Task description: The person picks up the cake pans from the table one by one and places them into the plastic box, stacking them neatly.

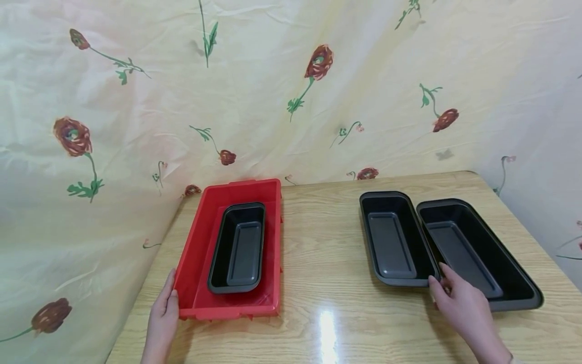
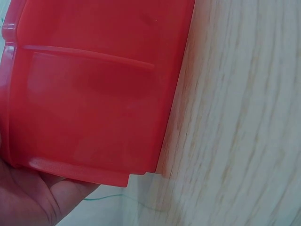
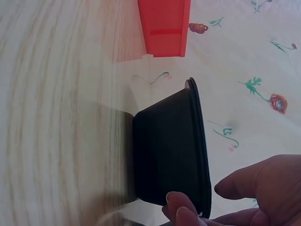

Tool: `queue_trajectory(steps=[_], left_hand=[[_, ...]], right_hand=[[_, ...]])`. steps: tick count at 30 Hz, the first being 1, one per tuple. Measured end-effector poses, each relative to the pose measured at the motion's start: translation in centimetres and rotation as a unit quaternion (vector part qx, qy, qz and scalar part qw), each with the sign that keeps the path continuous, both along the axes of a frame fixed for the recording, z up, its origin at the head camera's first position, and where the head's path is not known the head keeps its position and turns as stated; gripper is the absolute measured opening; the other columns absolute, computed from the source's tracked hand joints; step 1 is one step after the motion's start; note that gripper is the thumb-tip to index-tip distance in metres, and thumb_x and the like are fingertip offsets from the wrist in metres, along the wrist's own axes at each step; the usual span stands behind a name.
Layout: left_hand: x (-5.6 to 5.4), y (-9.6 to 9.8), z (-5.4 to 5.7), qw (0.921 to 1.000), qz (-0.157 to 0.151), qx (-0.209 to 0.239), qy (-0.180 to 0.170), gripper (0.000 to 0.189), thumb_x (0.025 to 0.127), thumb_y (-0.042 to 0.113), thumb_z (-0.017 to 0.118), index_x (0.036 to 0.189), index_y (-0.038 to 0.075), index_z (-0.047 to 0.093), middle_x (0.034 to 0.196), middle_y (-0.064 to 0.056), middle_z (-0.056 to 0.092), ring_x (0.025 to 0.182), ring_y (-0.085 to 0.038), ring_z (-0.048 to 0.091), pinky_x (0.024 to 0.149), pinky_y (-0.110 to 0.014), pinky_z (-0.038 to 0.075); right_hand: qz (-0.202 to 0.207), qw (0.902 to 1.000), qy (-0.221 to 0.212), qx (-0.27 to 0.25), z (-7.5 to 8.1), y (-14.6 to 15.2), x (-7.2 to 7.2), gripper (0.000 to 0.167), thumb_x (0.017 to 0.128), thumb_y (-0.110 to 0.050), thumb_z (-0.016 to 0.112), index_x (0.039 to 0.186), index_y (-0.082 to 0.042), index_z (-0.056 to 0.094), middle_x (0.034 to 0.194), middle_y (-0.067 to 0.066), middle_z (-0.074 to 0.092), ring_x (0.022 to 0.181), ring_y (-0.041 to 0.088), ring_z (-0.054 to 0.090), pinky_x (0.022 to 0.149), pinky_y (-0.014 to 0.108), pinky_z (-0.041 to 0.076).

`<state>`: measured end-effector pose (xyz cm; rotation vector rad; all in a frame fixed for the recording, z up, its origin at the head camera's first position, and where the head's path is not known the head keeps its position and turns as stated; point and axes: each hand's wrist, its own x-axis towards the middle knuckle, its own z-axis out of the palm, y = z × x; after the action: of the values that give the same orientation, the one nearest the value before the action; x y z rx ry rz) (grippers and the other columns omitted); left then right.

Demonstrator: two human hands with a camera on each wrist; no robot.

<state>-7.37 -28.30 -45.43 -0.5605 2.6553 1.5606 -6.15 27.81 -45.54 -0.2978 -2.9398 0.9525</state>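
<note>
While left hand (image 1: 161,311) grips red tray (image 1: 227,310) at its near-left corner, right hand (image 1: 465,306) brackets middle black pan (image 1: 392,245) at near-right corner, fingers slightly parted; can't tell if pinching. Both on surface (image 1: 318,263).

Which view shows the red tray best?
The head view: it shows the red tray from above, nearly whole, rim and inside. The left wrist view catches part of its outside; the right wrist view, one cut-off end at the top.
</note>
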Motion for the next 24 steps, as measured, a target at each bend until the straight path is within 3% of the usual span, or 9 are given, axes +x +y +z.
queue_trajectory(steps=[3,9,15,20,24], left_hand=[[0.09,-0.07,0.0,1.0,-0.004,0.002,0.002,0.053,0.107,0.024,0.025,0.156,0.034,0.007,0.163,-0.005,0.01,0.145,-0.034,0.02,0.103,-0.046,0.039],[0.11,-0.06,0.03,0.9999,-0.009,0.0,0.006,0.052,0.107,0.023,0.022,0.156,0.034,0.008,0.163,-0.003,0.012,0.145,-0.033,0.021,0.106,-0.045,0.036],[0.12,0.01,0.06,0.9999,-0.01,-0.002,0.013,0.052,0.108,0.023,0.023,0.156,0.034,0.008,0.163,-0.005,0.013,0.145,-0.034,0.022,0.105,-0.045,0.037],[0.1,-0.05,0.04,0.9999,-0.012,-0.002,0.011,0.052,0.108,0.023,0.022,0.156,0.033,0.008,0.163,-0.004,0.013,0.145,-0.033,0.021,0.107,-0.045,0.035],[0.05,-0.08,0.07,0.9999,-0.011,0.0,0.006,0.052,0.108,0.023,0.022,0.156,0.034,0.008,0.163,-0.003,0.012,0.146,-0.032,0.02,0.108,-0.045,0.034]], right_hand=[[0.003,1.0,0.002,-0.002,-0.13,0.0,-0.33,0.058,0.103,-0.027,0.043,0.138,0.019,0.036,0.078,0.007,0.064,0.057,0.016,0.053,0.052,0.036,0.04],[0.008,0.9997,-0.019,-0.015,-0.31,-0.07,-0.9,0.058,0.105,-0.024,0.036,0.14,0.021,0.029,0.068,0.002,0.06,0.059,0.015,0.057,0.067,0.048,0.046],[0.005,0.9998,0.017,-0.01,-0.67,-0.54,-0.92,0.052,0.104,-0.018,0.038,0.137,0.022,0.033,0.06,-0.001,0.058,0.055,0.015,0.056,0.071,0.056,0.046],[-0.009,0.9997,0.018,-0.016,-0.71,-0.81,-0.91,0.051,0.104,-0.018,0.039,0.137,0.021,0.034,0.062,0.0,0.059,0.052,0.014,0.058,0.067,0.051,0.047],[-0.019,0.9992,0.026,-0.023,-0.69,-0.95,-0.84,0.049,0.104,-0.016,0.041,0.136,0.021,0.036,0.062,0.0,0.06,0.051,0.014,0.059,0.058,0.038,0.045]])
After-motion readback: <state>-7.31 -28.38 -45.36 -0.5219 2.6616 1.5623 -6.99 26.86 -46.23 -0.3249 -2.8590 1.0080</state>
